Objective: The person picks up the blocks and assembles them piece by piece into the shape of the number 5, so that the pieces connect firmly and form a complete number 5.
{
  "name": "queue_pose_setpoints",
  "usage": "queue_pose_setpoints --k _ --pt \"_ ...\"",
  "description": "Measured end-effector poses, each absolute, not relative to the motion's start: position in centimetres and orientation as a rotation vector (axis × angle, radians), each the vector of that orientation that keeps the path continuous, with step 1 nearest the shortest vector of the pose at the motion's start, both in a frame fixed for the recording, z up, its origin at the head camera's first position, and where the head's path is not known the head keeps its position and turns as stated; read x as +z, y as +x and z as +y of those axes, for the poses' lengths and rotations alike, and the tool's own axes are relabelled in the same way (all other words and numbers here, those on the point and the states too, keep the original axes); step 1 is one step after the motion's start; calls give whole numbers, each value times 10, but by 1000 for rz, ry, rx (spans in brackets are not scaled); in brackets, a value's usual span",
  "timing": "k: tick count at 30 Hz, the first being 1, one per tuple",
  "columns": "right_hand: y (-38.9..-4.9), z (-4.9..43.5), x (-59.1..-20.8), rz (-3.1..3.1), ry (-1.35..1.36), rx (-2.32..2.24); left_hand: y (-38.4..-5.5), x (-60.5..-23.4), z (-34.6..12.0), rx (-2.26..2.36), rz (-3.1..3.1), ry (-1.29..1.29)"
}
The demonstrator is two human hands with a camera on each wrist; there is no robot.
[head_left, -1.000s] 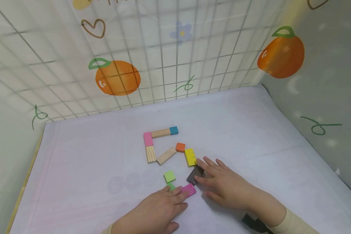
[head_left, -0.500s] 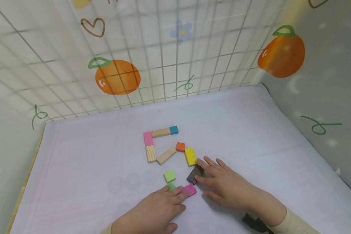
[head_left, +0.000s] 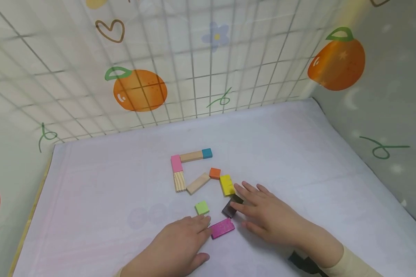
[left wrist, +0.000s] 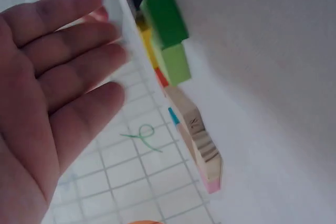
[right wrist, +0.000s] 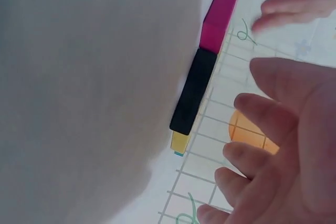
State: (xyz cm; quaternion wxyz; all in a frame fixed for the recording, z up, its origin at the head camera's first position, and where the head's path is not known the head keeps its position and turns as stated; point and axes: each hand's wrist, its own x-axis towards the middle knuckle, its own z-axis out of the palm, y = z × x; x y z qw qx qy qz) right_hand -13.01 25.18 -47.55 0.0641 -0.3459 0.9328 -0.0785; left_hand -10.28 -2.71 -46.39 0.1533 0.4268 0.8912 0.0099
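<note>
Wooden blocks lie in a bent chain on the white cloth. My left hand, fingers straight, hovers just left of the magenta block. It hides the dark green block in the head view; the left wrist view shows that block apart from the fingers, touching a light green block. My right hand spreads its fingers beside the black block, covering part of it in the head view. In the right wrist view those fingers hold nothing and look clear of the blocks. The black block meets the magenta block.
Farther along lie a yellow block, an orange block, a plain wood block, a striped wood block, a pink block, another plain wood block and a blue block. Printed curtains stand behind.
My left hand has come off the magenta block and shifted left, so that block shows whole while the dark green one is now covered. My right hand has barely moved.
</note>
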Motion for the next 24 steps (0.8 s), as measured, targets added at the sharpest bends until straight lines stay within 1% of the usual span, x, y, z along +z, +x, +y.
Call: queue_pose_setpoints --k 9,15,20,24 --pt "-131 250 -475 2796 -1018 -282 -105 -460 -34 67 2546 1143" --pt "-130 248 -475 2765 -1017 -276 -100 -454 -38 189 2513 1081" --pt "-129 247 -477 2751 -1045 -267 -96 -450 -38 261 2454 1111" --pt "-129 246 -478 2759 -1063 -261 -98 -448 -38 249 2504 1204"
